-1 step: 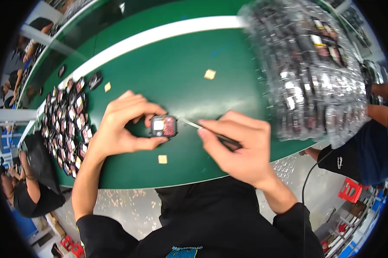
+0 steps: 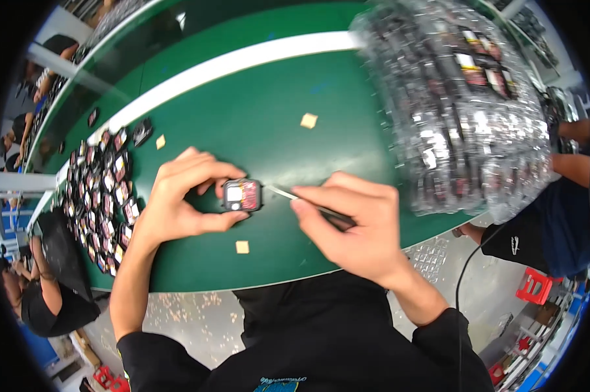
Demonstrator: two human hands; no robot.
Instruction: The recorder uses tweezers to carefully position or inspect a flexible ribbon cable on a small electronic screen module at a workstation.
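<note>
Just left of centre, my left hand (image 2: 184, 196) pinches a small black square device (image 2: 242, 195) by its edges between thumb and fingers. Its upward face carries a white patch and a red printed area. My right hand (image 2: 350, 225) grips a slim pointed tool (image 2: 283, 193) with a pale metal tip and a dark handle. The tip points at the device's right edge, and I cannot tell whether it touches. Small beige squares lie on the green table (image 2: 242, 98): one square (image 2: 242, 247) below the device, another (image 2: 309, 121) beyond it.
At the left is a heap of similar black devices (image 2: 102, 202), with a third beige square (image 2: 161, 142) near it. Bubble-wrapped stacks of devices (image 2: 452, 130) fill the table's right side. A white strip (image 2: 242, 57) crosses behind. Other people sit at both sides.
The whole view has shifted slightly, so the table's things appear a little lower and further left. Both hands keep the same grips.
</note>
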